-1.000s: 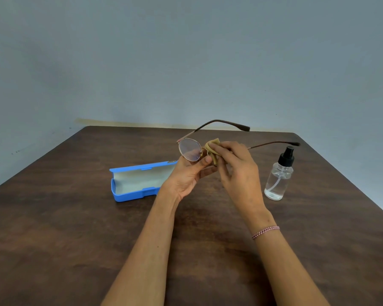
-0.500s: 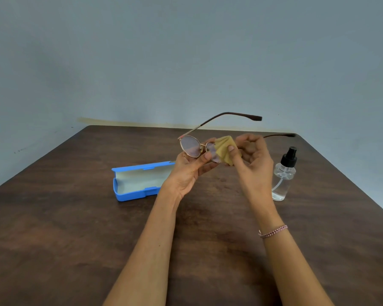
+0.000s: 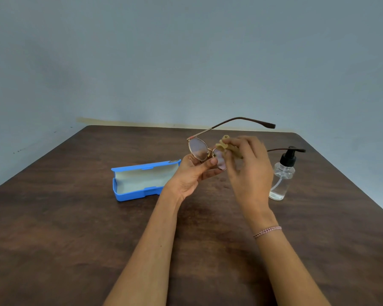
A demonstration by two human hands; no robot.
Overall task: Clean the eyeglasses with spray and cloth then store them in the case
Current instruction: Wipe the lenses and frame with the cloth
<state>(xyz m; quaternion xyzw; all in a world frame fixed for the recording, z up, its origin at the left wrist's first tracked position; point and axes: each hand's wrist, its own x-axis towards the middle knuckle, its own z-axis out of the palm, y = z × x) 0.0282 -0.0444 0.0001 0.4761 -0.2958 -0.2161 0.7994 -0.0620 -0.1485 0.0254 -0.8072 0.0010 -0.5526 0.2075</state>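
Pinching the eyeglasses [image 3: 202, 151] at the bridge in the left hand [image 3: 191, 175], above the table [image 3: 53, 217], near the open case [image 3: 139, 182]. Rubbed one lens with the cloth [image 3: 227, 147] bunched in the right hand [image 3: 249, 171]; risked twisting the thin frame if pressed hard

Bare table [image 3: 75, 250] nearside of the open case [image 3: 139, 182]; spray bottle [image 3: 281, 177] far right

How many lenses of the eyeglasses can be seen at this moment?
2. One lens is fully visible above the left hand, which holds the frame. The other lens is beside it, partly covered by the tan cloth in the right hand.
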